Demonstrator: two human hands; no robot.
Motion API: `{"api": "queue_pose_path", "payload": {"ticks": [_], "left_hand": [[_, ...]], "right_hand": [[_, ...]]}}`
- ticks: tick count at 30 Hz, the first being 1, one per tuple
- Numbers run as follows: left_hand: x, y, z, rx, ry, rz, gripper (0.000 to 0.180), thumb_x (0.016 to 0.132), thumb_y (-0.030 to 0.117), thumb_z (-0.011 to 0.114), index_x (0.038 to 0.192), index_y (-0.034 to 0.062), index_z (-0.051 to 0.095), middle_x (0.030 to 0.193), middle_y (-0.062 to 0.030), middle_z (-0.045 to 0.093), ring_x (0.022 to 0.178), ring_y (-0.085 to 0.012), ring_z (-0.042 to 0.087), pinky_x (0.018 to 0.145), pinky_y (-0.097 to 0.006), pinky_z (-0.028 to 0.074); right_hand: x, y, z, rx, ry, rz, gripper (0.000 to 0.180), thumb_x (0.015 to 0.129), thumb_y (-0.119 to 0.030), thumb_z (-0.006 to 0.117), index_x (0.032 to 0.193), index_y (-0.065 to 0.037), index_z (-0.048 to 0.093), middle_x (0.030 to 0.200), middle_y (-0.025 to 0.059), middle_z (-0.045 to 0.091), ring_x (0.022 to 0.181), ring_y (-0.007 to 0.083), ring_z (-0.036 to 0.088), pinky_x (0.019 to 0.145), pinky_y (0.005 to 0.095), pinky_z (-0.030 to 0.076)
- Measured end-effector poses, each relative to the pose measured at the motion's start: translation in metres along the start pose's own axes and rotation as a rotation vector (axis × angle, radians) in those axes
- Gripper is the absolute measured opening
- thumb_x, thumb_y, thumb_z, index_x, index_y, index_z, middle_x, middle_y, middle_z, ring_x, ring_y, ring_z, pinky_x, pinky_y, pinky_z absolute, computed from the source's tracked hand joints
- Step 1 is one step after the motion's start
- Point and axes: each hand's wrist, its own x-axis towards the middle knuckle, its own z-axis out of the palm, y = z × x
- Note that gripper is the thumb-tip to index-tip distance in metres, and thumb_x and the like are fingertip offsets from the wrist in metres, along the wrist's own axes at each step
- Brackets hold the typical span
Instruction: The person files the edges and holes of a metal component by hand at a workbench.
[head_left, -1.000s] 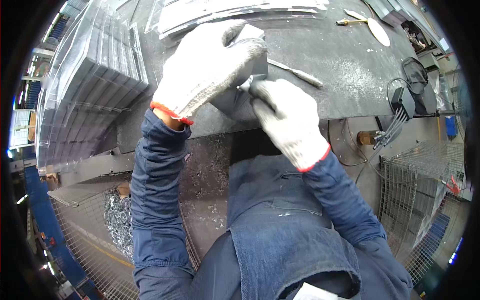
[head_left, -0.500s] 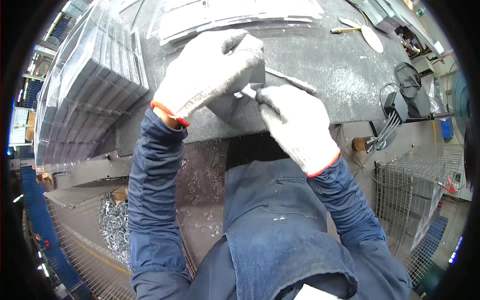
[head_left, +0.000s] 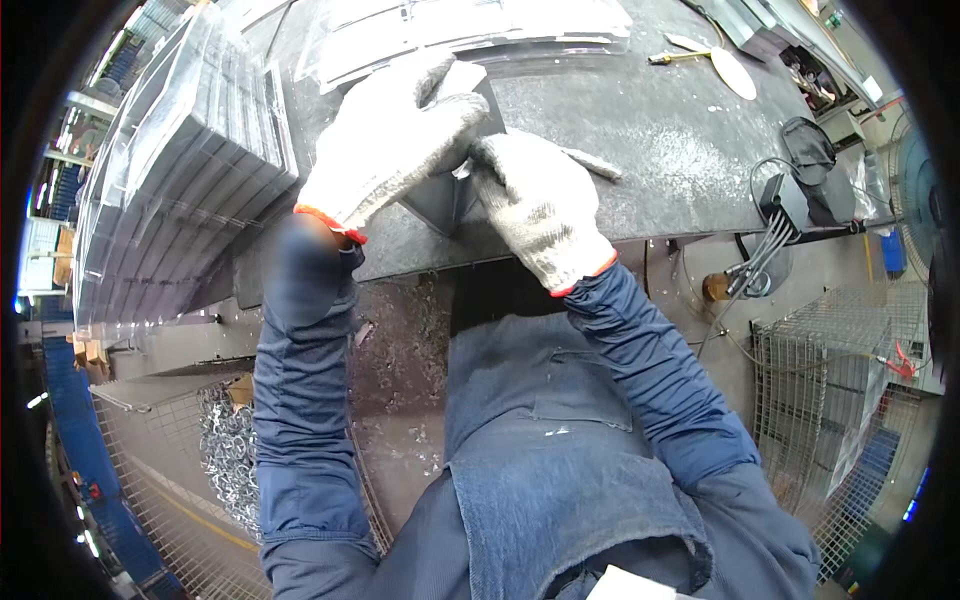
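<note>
Part (head_left: pixel 430 205) is being held near the table's (head_left: pixel 580 110) near edge; left hand (head_left: pixel 390 145) is clamping it with its fingers; right hand (head_left: pixel 542 195) is curling beside it, grip unclear; steady left support is likely helping.

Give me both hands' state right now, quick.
Left hand: closed, holding a grey angular piece.
Right hand: fingers curled closed beside that piece; whether it grips anything cannot be told.
</note>
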Motion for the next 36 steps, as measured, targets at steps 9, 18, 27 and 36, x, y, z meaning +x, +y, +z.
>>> {"api": "queue_pose_path", "payload": {"ticks": [9,18,27,36], "left_hand": [[-0.001,-0.004,0.003,-0.037,-0.003,-0.101,0.055,0.103,0.042,0.075,0.139,0.0006,0.073,0.127,-0.0219,0.079,0.116,-0.0347,0.077,0.099,-0.043,0.061],[-0.028,0.020,0.000,-0.711,0.330,-0.883,0.052,0.105,0.034,0.077,0.140,-0.0043,0.073,0.126,-0.0141,0.079,0.108,-0.0205,0.072,0.095,-0.032,0.057],[-0.054,0.081,0.011,-0.807,0.743,-1.078,0.063,0.106,0.028,0.075,0.156,-0.0063,0.057,0.144,-0.0187,0.069,0.123,-0.0249,0.071,0.103,-0.038,0.058],[-0.075,0.077,0.019,-0.693,0.845,-1.048,0.071,0.106,0.026,0.076,0.162,-0.0069,0.048,0.149,-0.0221,0.064,0.130,-0.0285,0.068,0.108,-0.040,0.057]], "right_hand": [[0.014,-0.007,-0.022,0.222,-0.185,0.302,0.019,0.098,-0.017,0.069,0.112,-0.006,0.076,0.102,0.0158,0.078,0.094,0.0358,0.077,0.081,0.0443,0.060],[0.018,-0.011,-0.017,0.211,-0.096,0.247,0.023,0.102,-0.018,0.069,0.120,-0.006,0.077,0.100,0.0171,0.079,0.088,0.0376,0.076,0.079,0.0459,0.061],[-0.011,-0.062,-0.051,0.430,-0.272,0.540,0.031,0.101,-0.008,0.071,0.130,0.000,0.077,0.112,0.0195,0.082,0.101,0.0313,0.081,0.090,0.0375,0.062],[-0.021,-0.071,-0.060,0.675,-0.432,0.727,0.030,0.104,-0.009,0.067,0.129,0.005,0.076,0.092,0.0165,0.078,0.075,0.0200,0.075,0.074,0.0317,0.059]]}}
